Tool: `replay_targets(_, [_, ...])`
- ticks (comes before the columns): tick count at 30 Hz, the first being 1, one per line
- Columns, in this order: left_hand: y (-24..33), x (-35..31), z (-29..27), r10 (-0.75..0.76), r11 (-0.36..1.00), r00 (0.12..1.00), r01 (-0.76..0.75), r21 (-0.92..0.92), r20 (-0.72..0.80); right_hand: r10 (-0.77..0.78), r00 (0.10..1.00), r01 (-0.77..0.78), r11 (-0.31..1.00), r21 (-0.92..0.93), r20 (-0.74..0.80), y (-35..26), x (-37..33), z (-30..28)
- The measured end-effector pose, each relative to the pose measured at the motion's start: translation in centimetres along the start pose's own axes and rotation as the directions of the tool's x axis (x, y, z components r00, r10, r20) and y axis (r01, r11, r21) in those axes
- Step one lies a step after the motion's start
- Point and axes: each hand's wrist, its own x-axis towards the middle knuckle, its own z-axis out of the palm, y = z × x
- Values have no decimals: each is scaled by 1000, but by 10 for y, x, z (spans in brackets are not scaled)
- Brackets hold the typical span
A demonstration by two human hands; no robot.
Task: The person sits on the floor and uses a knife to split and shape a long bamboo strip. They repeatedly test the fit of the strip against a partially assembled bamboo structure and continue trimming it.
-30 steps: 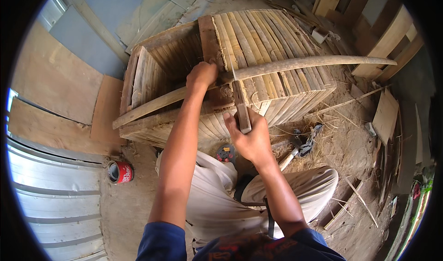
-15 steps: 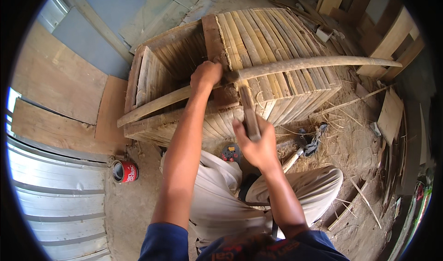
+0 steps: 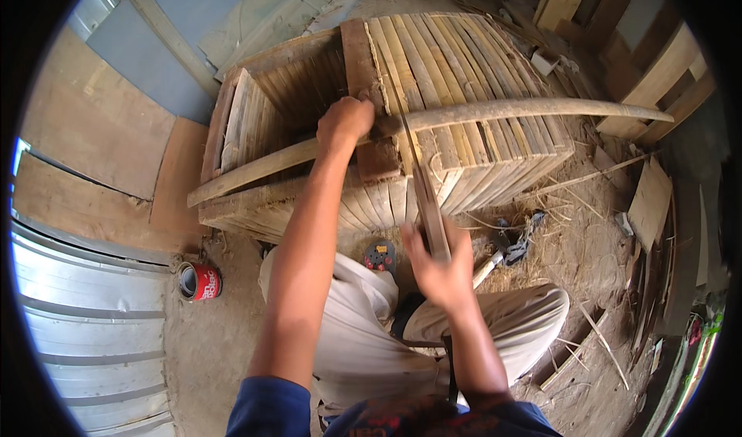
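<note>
A long, curved bamboo strip [image 3: 495, 111] lies crosswise over a slatted wooden box. My left hand [image 3: 345, 125] is closed around the strip near the box's middle, beside a brown board [image 3: 357, 51]. My right hand [image 3: 442, 263], lower and nearer to me, grips the wooden handle of a thin-bladed tool [image 3: 429, 205]. Its narrow blade shows edge-on and runs away from me to the strip, just right of my left hand; whether it is a saw or a knife I cannot tell. The slatted wooden box [image 3: 464, 58] has an open cavity on its left.
On the floor at left stands a red tin can [image 3: 200, 282], near corrugated metal sheeting [image 3: 93, 321]. A wooden-handled tool [image 3: 488, 267] with dark cloth lies right of my knees. Shavings and offcuts litter the ground at right, where a flat board [image 3: 651, 201] also lies.
My right hand has drawn the bladed tool back toward me and slightly right, so more of the thin blade shows. My left hand stays at the same place on the bamboo strip.
</note>
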Motion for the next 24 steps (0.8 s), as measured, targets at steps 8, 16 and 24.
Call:
replay_targets(8, [0, 3, 2, -22, 1000, 1000, 22, -9, 6, -16, 999, 18, 999, -42, 39, 7, -59, -20])
replay_targets(16, [4, -5, -3, -13, 999, 1000, 13, -34, -12, -21, 1000, 21, 999, -49, -10, 13, -12, 0])
replay_targets(24, [2, -8, -2, 4, 999, 1000, -5, -41, -25, -27, 999, 30, 993, 116, -28, 9, -44, -12])
